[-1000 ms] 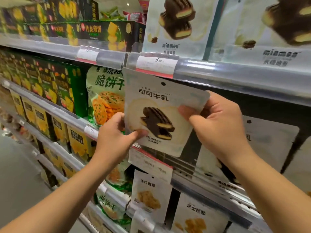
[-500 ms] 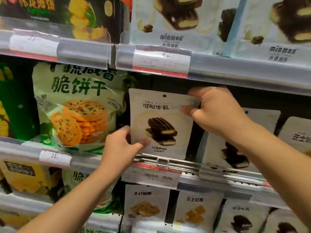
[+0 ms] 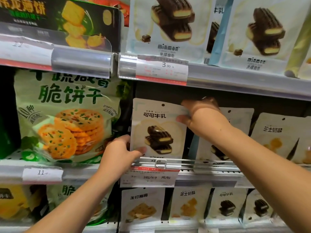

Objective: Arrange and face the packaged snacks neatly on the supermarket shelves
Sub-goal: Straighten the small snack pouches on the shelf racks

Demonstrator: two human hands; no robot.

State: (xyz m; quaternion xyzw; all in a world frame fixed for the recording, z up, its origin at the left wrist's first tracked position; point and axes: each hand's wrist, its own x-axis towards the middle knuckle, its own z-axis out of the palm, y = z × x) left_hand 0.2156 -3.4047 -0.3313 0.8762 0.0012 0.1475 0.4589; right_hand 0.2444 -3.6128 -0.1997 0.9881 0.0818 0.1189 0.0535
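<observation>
A white snack pouch (image 3: 159, 128) printed with chocolate sandwich cookies stands upright on the middle shelf, its lower edge behind the wire front rail (image 3: 188, 163). My left hand (image 3: 121, 153) pinches its lower left corner, thumb across the front. My right hand (image 3: 200, 115) grips its upper right corner, fingers behind the pouch and thumb on the front. Another cookie pouch (image 3: 235, 132) stands behind my right forearm, partly hidden.
A large green cracker bag (image 3: 67, 115) fills the shelf just left of the pouch. A cheese pouch (image 3: 277, 137) leans at the right. Price rails (image 3: 161, 69) run along each shelf edge; more white pouches (image 3: 143, 206) line the shelf below and larger cookie bags (image 3: 170, 24) the one above.
Both hands carried the pouch from in front of the shelf rail back into the shelf and stood it upright behind the wire rail. The camera has moved closer.
</observation>
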